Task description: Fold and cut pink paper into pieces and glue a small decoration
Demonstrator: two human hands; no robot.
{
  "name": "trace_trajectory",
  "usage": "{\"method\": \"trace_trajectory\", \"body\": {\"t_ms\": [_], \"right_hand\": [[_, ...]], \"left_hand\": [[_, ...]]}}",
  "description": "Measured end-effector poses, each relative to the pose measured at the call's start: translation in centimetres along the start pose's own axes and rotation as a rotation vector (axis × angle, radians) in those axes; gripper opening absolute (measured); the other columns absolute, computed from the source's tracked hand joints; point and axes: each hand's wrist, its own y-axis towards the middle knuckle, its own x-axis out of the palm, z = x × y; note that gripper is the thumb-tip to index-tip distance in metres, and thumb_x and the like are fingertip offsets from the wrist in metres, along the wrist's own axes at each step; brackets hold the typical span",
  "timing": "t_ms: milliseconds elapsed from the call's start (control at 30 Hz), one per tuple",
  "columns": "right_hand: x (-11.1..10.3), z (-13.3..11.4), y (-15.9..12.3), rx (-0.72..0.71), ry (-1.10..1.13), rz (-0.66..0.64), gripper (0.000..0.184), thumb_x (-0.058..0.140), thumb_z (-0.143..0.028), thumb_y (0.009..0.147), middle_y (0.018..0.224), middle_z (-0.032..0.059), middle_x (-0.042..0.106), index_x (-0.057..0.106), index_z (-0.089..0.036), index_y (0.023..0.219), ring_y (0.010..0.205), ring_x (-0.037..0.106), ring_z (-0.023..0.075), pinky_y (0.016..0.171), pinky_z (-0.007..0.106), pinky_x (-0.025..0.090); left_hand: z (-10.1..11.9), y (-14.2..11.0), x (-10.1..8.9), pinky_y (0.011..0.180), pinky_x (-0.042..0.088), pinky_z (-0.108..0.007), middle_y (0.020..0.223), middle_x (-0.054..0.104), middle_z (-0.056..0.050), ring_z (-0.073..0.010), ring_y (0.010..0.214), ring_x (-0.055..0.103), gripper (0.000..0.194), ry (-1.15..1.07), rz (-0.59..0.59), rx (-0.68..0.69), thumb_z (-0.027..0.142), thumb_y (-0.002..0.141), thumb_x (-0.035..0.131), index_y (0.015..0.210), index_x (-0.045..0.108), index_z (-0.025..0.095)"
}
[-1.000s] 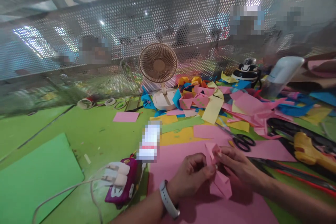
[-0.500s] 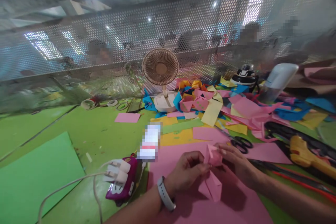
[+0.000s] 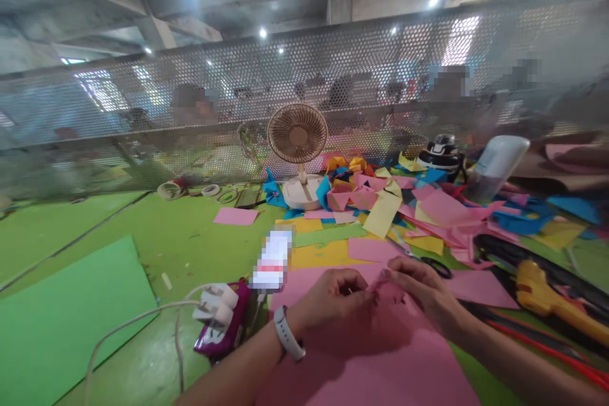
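My left hand (image 3: pixel 335 301), with a white watch band (image 3: pixel 288 333) on its wrist, pinches the left side of a small folded pink paper (image 3: pixel 383 285). At the paper's other side, the thumb and fingers of my right hand (image 3: pixel 421 285) are closed on it. The folded paper is partly hidden by my fingers, and its colour blends with the large pink sheet (image 3: pixel 361 374) below. Just beyond my right hand lie black-handled scissors (image 3: pixel 436 266), partly covered by it.
A phone (image 3: pixel 273 260) and a purple power bank (image 3: pixel 221 330) with cables lie left of the pink sheet. Behind stands a small fan (image 3: pixel 298 133) beside a heap of paper pieces (image 3: pixel 442 203). A yellow-handled tool (image 3: pixel 535 288) lies right; green paper (image 3: pixel 80 317) lies left.
The folded pink paper has turned in my fingers; its lower flap, which hung toward me, no longer shows. My right hand has moved closer to my left. The camera view has tilted up slightly.
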Motion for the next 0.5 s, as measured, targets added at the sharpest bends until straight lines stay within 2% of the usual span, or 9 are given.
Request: {"method": "trace_trajectory", "body": {"t_ms": [100,267,500], "right_hand": [[-0.2,-0.6,0.2,-0.009,-0.081,-0.006,0.03,0.063,-0.043,0.08,0.061,-0.0006,0.056,0.061,-0.016,0.068,0.058,0.05,0.0122,0.055,0.023,0.039],[-0.2,-1.0,0.8,-0.012,-0.185,0.013,0.036,0.061,-0.048,0.081,0.057,-0.0006,0.058,0.056,-0.017,0.064,0.051,0.046,0.01,0.048,0.022,0.035],[0.1,-0.9,1.5,0.025,-0.224,-0.057,0.039,0.056,-0.052,0.083,0.056,0.0009,0.06,0.059,-0.016,0.069,0.047,0.047,0.0098,0.047,0.022,0.035]], "left_hand": [[0.5,-0.3,0.1,0.056,0.042,-0.023,0.066,0.065,-0.004,-0.0134,0.06,0.059,0.042,0.026,-0.04,-0.049,0.055,0.075,0.063,0.072,0.058,0.014],[0.8,-0.2,0.0,0.052,0.043,-0.023,0.065,0.065,-0.003,-0.011,0.05,0.058,0.043,-0.092,-0.113,-0.106,0.057,0.075,0.063,0.076,0.054,0.015],[0.6,0.0,-0.7,0.051,0.043,-0.021,0.068,0.065,-0.003,-0.0077,0.047,0.055,0.041,-0.046,-0.097,-0.118,0.054,0.077,0.062,0.081,0.055,0.014]]}}
